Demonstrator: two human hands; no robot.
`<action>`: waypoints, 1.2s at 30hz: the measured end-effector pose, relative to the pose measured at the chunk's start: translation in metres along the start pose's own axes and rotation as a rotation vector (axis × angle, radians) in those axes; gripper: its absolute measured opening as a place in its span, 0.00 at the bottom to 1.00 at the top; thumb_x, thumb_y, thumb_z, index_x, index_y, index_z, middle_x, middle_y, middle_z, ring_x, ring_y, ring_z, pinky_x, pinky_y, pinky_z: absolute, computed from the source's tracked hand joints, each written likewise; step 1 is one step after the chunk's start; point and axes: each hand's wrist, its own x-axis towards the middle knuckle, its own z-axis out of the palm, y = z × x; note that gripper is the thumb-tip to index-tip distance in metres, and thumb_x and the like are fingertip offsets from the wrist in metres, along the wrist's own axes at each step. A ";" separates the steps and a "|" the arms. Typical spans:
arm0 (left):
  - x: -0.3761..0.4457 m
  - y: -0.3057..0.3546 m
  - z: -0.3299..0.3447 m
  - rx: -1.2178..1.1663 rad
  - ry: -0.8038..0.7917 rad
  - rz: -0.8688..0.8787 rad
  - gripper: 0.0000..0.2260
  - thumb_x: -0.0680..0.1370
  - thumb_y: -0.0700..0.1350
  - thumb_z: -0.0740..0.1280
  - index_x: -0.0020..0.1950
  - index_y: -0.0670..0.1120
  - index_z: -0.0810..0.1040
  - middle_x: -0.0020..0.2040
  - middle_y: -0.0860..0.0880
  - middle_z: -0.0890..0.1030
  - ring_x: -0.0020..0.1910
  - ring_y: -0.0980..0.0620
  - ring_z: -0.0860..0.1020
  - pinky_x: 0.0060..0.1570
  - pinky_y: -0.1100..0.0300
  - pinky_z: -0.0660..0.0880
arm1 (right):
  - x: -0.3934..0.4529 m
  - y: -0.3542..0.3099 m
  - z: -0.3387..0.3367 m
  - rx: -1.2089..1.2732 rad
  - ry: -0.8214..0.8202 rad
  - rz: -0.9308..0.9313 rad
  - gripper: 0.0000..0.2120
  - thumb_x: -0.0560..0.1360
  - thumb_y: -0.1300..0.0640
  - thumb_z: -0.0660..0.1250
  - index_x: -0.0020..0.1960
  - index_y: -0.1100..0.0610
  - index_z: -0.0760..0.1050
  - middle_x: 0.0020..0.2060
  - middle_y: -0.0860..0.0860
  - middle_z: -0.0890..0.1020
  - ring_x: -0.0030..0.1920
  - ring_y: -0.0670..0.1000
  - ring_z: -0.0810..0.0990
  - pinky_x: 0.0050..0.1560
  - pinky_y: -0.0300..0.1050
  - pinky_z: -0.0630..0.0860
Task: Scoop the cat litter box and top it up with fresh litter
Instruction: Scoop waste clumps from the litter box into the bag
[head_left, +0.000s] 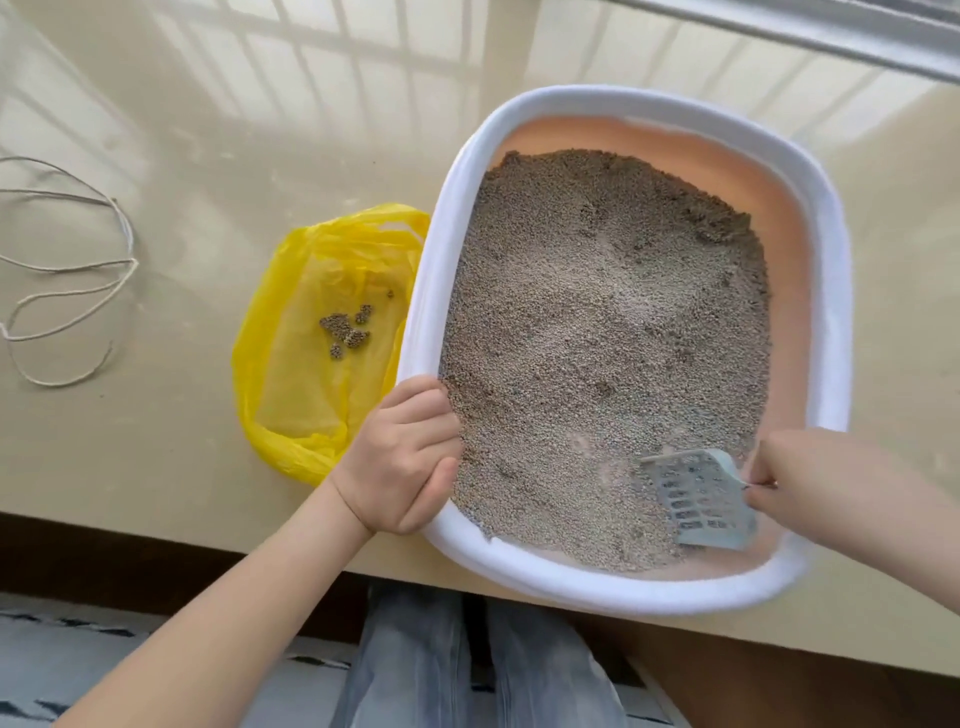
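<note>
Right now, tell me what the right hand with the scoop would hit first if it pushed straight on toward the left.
Likely just the grey litter: the right hand aims the pale blue slotted scoop into it. Beyond lies the litter box's white rim.

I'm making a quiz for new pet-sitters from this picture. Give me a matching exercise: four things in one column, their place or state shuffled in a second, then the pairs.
1. left hand
2. scoop
3. yellow bag
4. white cord

A. lies looped at the far left
B. grips the litter box rim
C. holds a few clumps
D. sits in the litter, held by the right hand

Pairs: 1-B, 2-D, 3-C, 4-A
</note>
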 end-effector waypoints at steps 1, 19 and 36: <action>0.000 0.000 0.000 0.002 0.001 -0.002 0.18 0.78 0.42 0.51 0.29 0.43 0.68 0.31 0.47 0.66 0.34 0.46 0.66 0.51 0.53 0.69 | 0.000 -0.007 -0.001 -0.004 0.003 -0.024 0.19 0.71 0.54 0.65 0.28 0.57 0.59 0.24 0.49 0.65 0.27 0.50 0.67 0.29 0.43 0.65; -0.001 -0.001 0.004 0.005 0.047 0.029 0.18 0.78 0.42 0.50 0.29 0.43 0.68 0.31 0.46 0.65 0.33 0.46 0.65 0.50 0.53 0.69 | -0.002 -0.050 0.008 0.293 0.016 -0.106 0.21 0.74 0.51 0.66 0.27 0.57 0.63 0.20 0.50 0.65 0.23 0.48 0.64 0.27 0.45 0.61; 0.000 -0.001 0.002 -0.025 0.049 0.031 0.16 0.77 0.42 0.51 0.29 0.43 0.68 0.31 0.46 0.65 0.33 0.47 0.65 0.49 0.53 0.70 | 0.035 -0.137 0.018 0.944 0.167 -0.149 0.17 0.79 0.46 0.61 0.36 0.53 0.78 0.19 0.46 0.70 0.20 0.43 0.66 0.32 0.42 0.52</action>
